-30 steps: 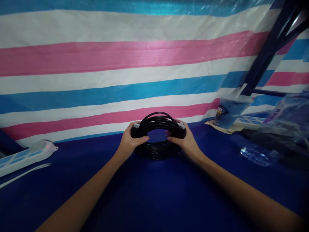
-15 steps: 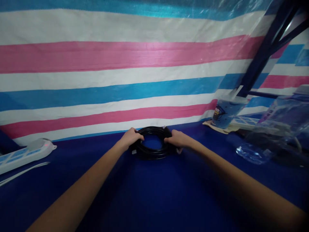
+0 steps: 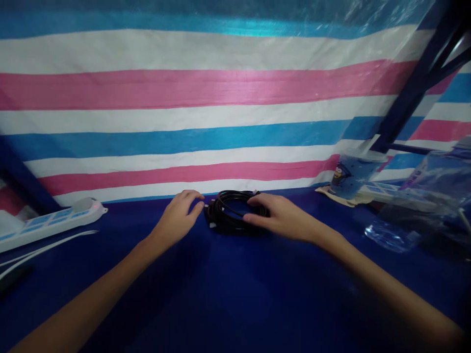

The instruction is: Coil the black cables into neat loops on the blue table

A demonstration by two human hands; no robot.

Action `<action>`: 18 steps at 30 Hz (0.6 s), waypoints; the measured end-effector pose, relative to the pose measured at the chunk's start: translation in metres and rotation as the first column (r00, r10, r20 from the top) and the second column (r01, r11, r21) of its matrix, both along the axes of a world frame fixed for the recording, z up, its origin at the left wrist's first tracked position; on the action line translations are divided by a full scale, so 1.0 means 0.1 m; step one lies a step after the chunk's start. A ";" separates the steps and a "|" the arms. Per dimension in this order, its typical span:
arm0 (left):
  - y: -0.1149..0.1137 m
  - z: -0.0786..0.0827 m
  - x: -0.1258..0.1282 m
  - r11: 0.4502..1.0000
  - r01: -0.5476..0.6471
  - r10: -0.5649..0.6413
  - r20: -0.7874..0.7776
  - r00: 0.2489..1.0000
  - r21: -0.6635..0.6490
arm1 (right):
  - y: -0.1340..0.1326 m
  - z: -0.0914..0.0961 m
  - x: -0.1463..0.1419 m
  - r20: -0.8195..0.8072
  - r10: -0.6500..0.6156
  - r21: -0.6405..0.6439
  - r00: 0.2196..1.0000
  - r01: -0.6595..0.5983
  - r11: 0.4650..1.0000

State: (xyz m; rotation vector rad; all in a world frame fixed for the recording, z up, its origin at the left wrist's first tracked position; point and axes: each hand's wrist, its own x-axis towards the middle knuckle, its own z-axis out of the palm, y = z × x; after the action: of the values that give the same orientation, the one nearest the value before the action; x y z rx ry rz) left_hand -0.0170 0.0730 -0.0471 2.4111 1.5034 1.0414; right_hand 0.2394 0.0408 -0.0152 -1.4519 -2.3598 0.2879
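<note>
A coil of black cable [image 3: 235,227] lies on the dark blue tabletop against the striped sheet. My left hand [image 3: 180,213] is just left of it, fingers and thumb apart, holding nothing. Over the coil's right side is my right hand [image 3: 274,213], its thumb and fingers spread and covering part of the loops. Whether those fingertips touch the cable is hard to make out. Small pale tags or ties show on the coil's left side.
On the left lie a white power strip [image 3: 59,220] and a white cord [image 3: 55,249]. To the right stand a cup with a straw [image 3: 355,174] and a clear plastic bottle [image 3: 397,220]. Behind hangs a striped plastic sheet [image 3: 184,88]; a blue metal post [image 3: 410,100] rises at right.
My left hand has let go of the cable coil and moved away to the left. My right hand has loosened its grip, with its fingers spread. The view has shifted slightly.
</note>
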 end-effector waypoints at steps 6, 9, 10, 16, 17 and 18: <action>-0.42 -0.17 -0.30 0.977 -0.052 0.085 0.154 0.984 -0.207 | 0.36 -0.07 -0.70 0.394 0.143 -0.334 0.908 -0.004 0.943; -0.58 -0.27 -0.36 0.902 0.065 0.070 0.294 0.953 -0.427 | 0.42 -0.03 -0.83 0.329 0.180 -0.353 0.927 -0.056 0.934; -0.61 -0.29 -0.36 0.858 0.126 0.080 0.372 0.925 -0.497 | 0.40 0.01 -0.84 0.278 0.186 -0.359 0.942 -0.077 0.930; -0.44 0.17 0.11 0.690 0.651 0.015 0.906 0.423 -0.316 | 0.08 0.29 -1.00 -0.679 -0.024 -0.346 0.734 -0.290 0.893; -0.39 0.32 0.21 0.670 0.691 0.022 0.939 0.344 -0.269 | 0.05 0.32 -1.04 -0.761 -0.049 -0.327 0.647 -0.318 0.890; -0.35 0.46 0.30 0.654 0.696 0.091 0.945 0.314 -0.294 | 0.03 0.35 -1.06 -0.807 -0.062 -0.309 0.587 -0.330 0.892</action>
State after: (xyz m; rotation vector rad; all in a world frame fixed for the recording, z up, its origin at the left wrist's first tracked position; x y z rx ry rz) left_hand 0.0135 0.0383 -0.0006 1.0643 0.6454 1.1142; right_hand 0.1337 0.0439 0.0193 -0.9374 -1.6606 1.2972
